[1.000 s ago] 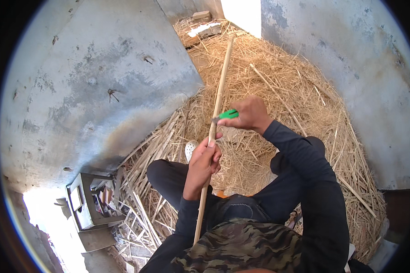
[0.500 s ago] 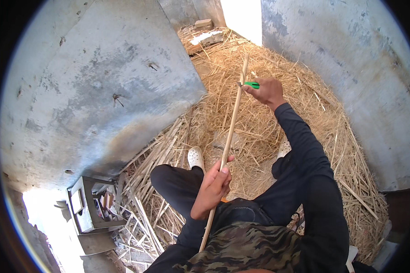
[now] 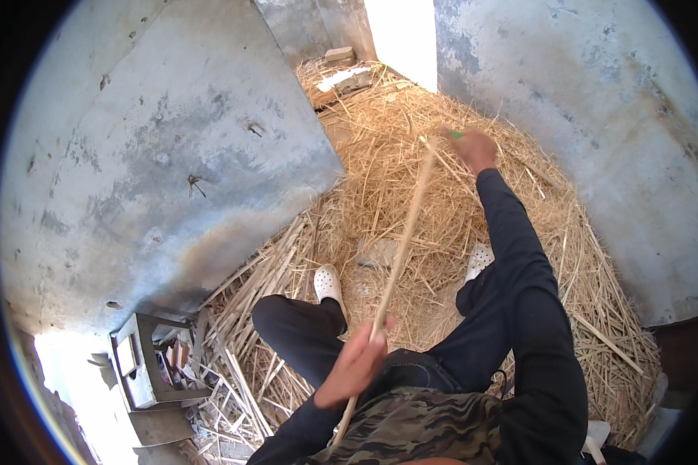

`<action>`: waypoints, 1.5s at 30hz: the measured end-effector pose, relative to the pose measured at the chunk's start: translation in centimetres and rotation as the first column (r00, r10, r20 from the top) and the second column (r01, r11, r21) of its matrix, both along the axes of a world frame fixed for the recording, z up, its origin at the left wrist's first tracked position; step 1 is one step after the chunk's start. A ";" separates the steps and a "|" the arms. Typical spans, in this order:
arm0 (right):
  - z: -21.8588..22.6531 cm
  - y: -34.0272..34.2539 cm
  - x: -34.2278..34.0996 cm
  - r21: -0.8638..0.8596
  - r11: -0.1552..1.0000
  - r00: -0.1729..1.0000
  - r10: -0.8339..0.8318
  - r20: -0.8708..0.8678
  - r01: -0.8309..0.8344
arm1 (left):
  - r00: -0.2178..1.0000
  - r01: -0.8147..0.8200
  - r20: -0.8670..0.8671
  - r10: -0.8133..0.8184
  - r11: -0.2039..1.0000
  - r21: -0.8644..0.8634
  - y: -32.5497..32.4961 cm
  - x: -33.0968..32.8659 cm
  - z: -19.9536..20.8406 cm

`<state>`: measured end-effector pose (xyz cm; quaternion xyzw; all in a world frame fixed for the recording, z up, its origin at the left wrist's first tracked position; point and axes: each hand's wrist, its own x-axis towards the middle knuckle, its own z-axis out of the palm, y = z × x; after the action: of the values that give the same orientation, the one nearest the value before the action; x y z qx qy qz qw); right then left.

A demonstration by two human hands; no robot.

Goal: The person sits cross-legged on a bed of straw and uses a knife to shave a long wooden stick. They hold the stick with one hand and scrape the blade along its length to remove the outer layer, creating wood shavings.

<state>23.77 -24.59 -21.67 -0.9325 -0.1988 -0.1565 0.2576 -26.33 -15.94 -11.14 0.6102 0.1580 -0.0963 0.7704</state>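
A long pale wooden stick (image 3: 404,244) slants from near my waist up and away over the straw, slightly blurred by motion. My left hand (image 3: 355,364) is wrapped round its lower part, just in front of my belt. At its far end, my right hand (image 3: 475,149) is closed on a small green-handled cutter (image 3: 456,135), of which only a bit of green shows. The cutter's blade cannot be made out. The right hand lies just right of the stick's tip, with a small gap between them.
Straw and shavings (image 3: 520,201) cover the ground around my feet. Long split strips (image 3: 264,287) lie to the left. A weathered panel (image 3: 178,139) rises at left, another wall (image 3: 574,116) at right. An open box of scraps (image 3: 151,360) stands lower left; a brick (image 3: 339,54) lies far back.
My right hand with the cutter has moved right, off the stick. The stick's far end has swung right and nearer, and my left hand has shifted slightly toward me.
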 end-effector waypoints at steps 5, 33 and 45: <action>-3.2 -9.3 5.7 -0.009 0.932 0.927 -0.361 -0.096 0.362 | 0.985 -0.114 -0.153 0.080 0.966 -0.233 -0.3 -4.2 0.2; 4.8 3.3 -20.8 0.025 0.752 0.746 0.648 0.153 -0.659 | 0.946 -0.182 0.031 0.323 0.606 -0.774 5.0 8.8 -1.8; 4.5 3.7 -20.0 -0.010 0.748 0.717 0.641 0.273 -0.664 | 0.946 -0.261 0.035 0.321 0.822 -0.506 4.7 7.5 -1.7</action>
<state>3.73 -20.93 -17.13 -0.7612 -0.5394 -0.1846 0.3091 -18.83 -11.29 -12.80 0.3655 0.1732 0.0217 0.9143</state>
